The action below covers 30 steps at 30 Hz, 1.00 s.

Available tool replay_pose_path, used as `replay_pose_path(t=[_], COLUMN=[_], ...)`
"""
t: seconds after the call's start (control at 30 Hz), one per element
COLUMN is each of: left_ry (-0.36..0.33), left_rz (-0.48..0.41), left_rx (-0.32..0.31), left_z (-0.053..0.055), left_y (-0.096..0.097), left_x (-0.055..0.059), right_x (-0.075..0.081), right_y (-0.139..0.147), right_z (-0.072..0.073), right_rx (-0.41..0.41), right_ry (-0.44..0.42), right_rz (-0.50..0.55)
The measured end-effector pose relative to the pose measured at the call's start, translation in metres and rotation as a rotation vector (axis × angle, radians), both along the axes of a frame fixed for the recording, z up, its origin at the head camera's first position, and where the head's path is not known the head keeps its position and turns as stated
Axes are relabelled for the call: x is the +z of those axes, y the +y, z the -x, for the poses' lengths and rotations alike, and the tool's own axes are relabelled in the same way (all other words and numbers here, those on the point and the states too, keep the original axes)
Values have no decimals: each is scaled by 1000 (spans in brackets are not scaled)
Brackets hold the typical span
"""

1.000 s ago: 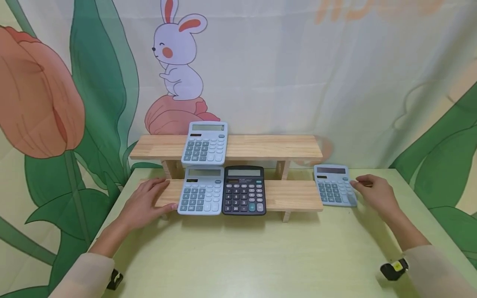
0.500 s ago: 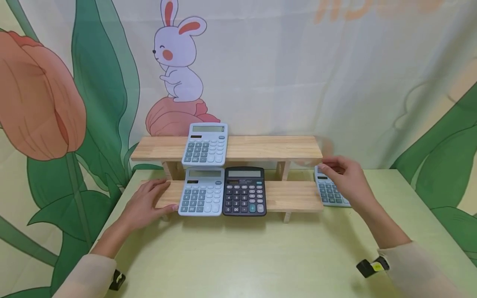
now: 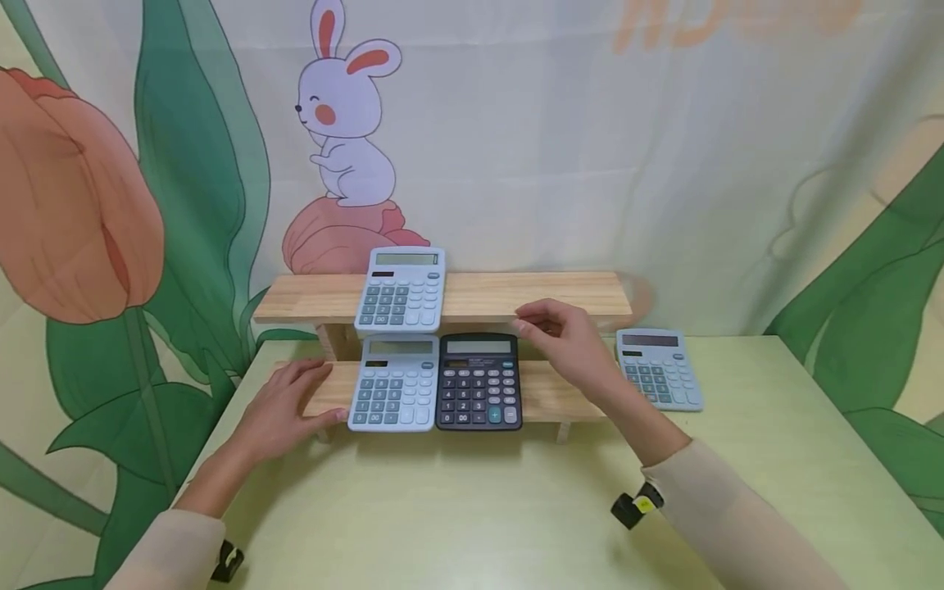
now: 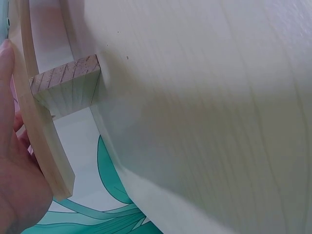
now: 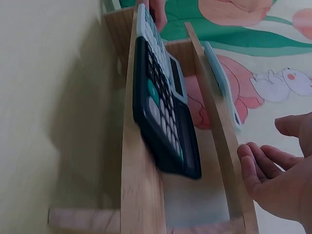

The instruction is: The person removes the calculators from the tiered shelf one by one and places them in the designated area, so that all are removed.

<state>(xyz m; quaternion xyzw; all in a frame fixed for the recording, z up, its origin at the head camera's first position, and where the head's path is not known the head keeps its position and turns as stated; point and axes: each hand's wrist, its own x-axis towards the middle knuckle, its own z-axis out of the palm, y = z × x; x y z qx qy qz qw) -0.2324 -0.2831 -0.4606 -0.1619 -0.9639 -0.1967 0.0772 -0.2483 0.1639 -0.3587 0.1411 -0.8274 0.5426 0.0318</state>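
The black calculator (image 3: 479,383), with one teal key (image 3: 495,414), sits on the lower shelf (image 3: 549,397), at eight o'clock from my empty, loosely parted right grip (image 3: 568,340). At nine o'clock, my left grip (image 3: 279,410) holds that shelf between thumb and fingers. Only the right wrist view shows the calculator's thick side.

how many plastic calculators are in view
4: a pale blue calculator on the upper wooden shelf; a second pale blue one beside a black one on the lower wooden shelf; a third pale blue one on the yellow-green table, at the right.
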Motion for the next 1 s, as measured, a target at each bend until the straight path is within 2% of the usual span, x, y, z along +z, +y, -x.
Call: replay_pose_path(t=[0.1,0.33,0.43,0.57,0.8,1.0], left_ry=[-1,1,0,4,6,7], left_rz=[-2,-7,-9,-2,4,7], left_rx=[3,7,8,16,17,17], left_z=[0,1,1,0,-2,-1], left_y=[-3,-2,-1,-1,1,1], left_x=[0,-3,-2,-1,-1,-1], right_x=[1,10,10,4,-12,-18], right_y=[-20,-56,-71,-89,-106,-115], right_z=[8,22,25,26,27,27], right_rx=[35,71,70,78,69,130], right_ry=[1,-96,-110,-138,-249,-349], right_rz=[22,120,161,190,196,316])
